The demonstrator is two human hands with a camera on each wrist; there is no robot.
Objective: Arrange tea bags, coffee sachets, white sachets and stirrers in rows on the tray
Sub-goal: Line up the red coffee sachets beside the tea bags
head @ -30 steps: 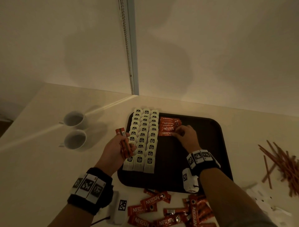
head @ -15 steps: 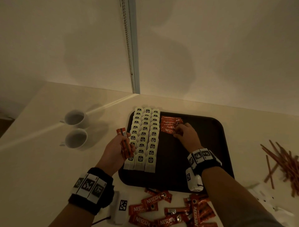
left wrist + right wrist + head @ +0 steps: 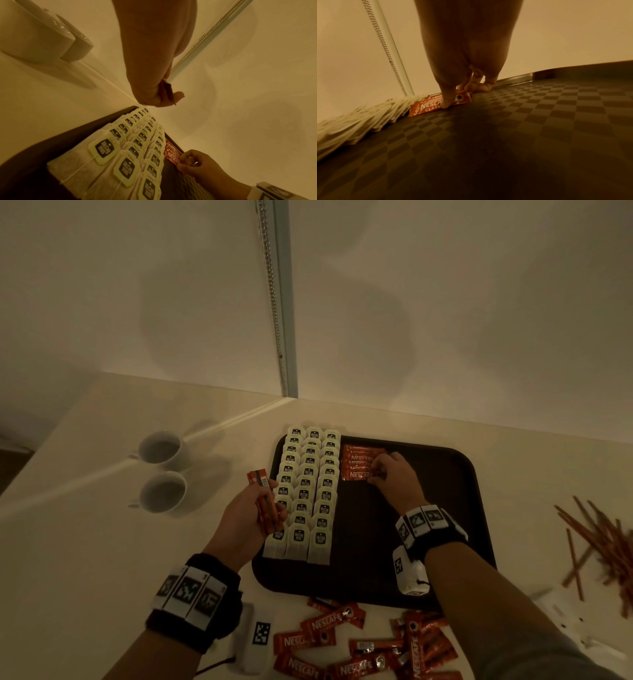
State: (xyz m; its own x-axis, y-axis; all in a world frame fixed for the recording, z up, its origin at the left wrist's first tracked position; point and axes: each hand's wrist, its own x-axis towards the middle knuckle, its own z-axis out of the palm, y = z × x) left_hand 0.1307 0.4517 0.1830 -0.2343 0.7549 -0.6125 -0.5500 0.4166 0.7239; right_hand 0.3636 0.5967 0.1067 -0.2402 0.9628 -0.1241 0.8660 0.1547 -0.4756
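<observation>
A dark tray [image 3: 472, 508] carries three rows of tea bags [image 3: 308, 491] along its left side. Right of them lies a short row of red coffee sachets [image 3: 359, 465]. My right hand [image 3: 376, 474] pinches the nearest sachet [image 3: 429, 106] of that row, thumb on its face, fingers behind it. My left hand [image 3: 270, 501] hovers over the tray's left edge and grips a bundle of coffee sachets [image 3: 262, 494] upright. In the left wrist view, the bundle [image 3: 167, 90] shows edge-on in the fist.
Loose coffee sachets [image 3: 342, 645] lie on the counter in front of the tray. Brown stirrers [image 3: 603, 542] are scattered at the right, white sachets [image 3: 582, 631] nearer me. Two white cups [image 3: 161, 467] stand left of the tray. A wall runs close behind.
My right hand has slid slightly left along the sachet row, towards the tea bags. The left hand keeps its bundle in the same place.
</observation>
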